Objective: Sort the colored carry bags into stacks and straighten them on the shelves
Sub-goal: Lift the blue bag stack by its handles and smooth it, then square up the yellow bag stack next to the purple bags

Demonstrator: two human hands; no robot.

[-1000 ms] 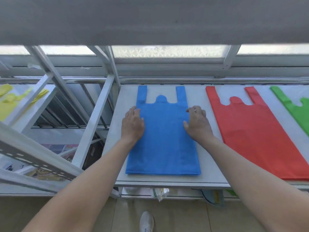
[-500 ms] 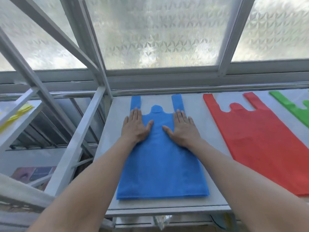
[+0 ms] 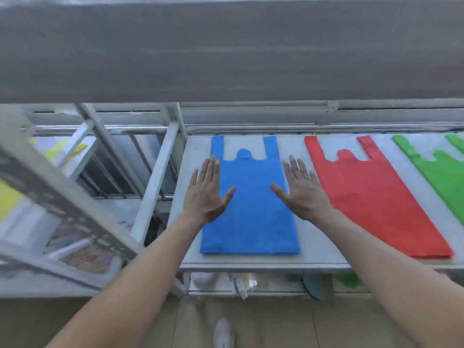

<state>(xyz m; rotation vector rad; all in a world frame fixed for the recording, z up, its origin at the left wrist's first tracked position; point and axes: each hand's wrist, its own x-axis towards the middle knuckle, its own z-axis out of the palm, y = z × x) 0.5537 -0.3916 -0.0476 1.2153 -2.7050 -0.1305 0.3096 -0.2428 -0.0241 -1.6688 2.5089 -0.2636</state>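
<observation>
Pressing the flat blue fabric carry bag (image 3: pixel 251 209) with straight fingers (image 3: pixel 213 167), left hand (image 3: pixel 207 190) and right hand (image 3: pixel 301 192) risk skewing it by uneven pushing.

The blue bag (image 3: pixel 251 209) lies flat on the white shelf (image 3: pixel 296 146), handles toward the back. My left hand (image 3: pixel 207 189) and right hand (image 3: pixel 301 189) press flat on its side edges. To its right lie the red bag (image 3: pixel 371 197) and then the green bag (image 3: pixel 444 177), both flat, slanted and apart.
</observation>
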